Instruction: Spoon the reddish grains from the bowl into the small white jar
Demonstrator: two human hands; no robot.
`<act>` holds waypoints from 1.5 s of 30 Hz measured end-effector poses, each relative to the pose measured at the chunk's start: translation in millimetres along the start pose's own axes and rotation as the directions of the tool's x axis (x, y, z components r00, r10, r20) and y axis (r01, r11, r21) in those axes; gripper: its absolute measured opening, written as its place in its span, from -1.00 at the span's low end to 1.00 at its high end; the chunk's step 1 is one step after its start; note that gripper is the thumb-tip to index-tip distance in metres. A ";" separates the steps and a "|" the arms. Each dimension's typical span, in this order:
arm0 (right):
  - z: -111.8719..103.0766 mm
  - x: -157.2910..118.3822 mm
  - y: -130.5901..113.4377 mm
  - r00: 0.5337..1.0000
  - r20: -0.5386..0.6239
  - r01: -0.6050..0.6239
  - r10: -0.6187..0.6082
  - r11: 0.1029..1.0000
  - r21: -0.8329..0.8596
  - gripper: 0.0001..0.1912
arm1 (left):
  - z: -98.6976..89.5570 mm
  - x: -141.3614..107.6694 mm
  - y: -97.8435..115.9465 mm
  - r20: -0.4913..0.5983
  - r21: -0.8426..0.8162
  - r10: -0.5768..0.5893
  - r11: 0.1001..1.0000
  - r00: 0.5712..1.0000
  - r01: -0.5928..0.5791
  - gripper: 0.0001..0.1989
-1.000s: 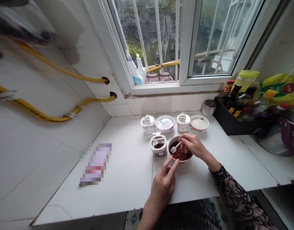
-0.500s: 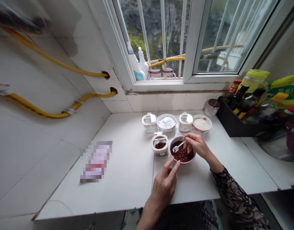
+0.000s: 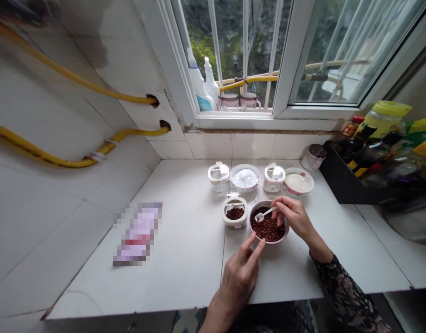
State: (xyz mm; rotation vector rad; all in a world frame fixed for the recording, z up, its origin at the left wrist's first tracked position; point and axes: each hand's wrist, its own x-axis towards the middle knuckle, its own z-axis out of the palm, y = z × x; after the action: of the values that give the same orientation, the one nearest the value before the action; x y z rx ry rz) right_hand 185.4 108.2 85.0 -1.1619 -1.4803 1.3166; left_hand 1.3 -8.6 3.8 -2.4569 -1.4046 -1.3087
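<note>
On a white counter [image 3: 185,259], between its back and front edges, a pink-rimmed bowl [image 3: 277,241] holds dark red, seed-like grains [image 3: 268,231]. The person's right hand [image 3: 293,217] pinches the handle of a small white spoon [image 3: 260,216] over the bowl, a few grains in its scoop; whether the lower fingertips touch the grains cannot be told. The left hand [image 3: 241,273], grasping nothing, reaches from the front edge with two extended fingers against the bowl's near rim. Just left of the bowl stands an open white-rimmed jar [image 3: 230,224] of similar grains. The spoon is so shallow that a tilt or loosened pinch could probably scatter grains onto the counter. With only fingertips steadying it, the bowl might slide or tip if the right hand pressed hard on its far side.
</note>
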 end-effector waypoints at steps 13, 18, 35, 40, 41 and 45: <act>-1.8 4.1 -0.9 1.000 -0.008 -0.017 0.018 0.993 0.121 -0.61 | 0.3 1.2 0.7 -0.017 -0.016 0.003 1.000 1.000 -0.003 -0.37; 12.4 0.0 -8.5 0.988 -0.077 0.139 -0.131 0.984 0.110 -0.63 | 0.8 1.1 0.1 -0.010 -0.008 0.003 1.000 1.000 -0.003 -0.37; -0.2 -5.6 -9.3 0.951 0.008 0.289 -0.308 0.885 -0.366 -0.80 | -0.1 0.1 -0.1 0.005 -0.002 -0.005 1.000 1.000 0.005 -0.37; 5.2 -2.1 0.6 0.955 0.050 0.283 -0.293 0.843 -0.458 -0.81 | -0.1 -0.5 -0.8 0.010 -0.001 -0.001 1.000 1.000 0.001 -0.38; 7.7 -2.3 1.9 0.959 0.059 0.274 -0.277 0.855 -0.440 -0.81 | -0.2 -0.4 -0.9 0.008 0.002 0.001 1.000 1.000 -0.001 -0.38; 10.0 -2.8 2.6 0.984 0.003 0.173 -0.181 0.936 -0.305 -0.80 | -0.5 -0.1 -0.7 0.003 -0.002 0.006 1.000 1.000 -0.006 -0.38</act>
State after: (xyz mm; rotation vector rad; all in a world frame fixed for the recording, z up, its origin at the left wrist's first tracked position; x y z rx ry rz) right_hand 176.6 103.3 81.3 -1.1988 -1.7695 0.9707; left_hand 0.4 -8.4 3.8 -2.4635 -1.3967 -1.3063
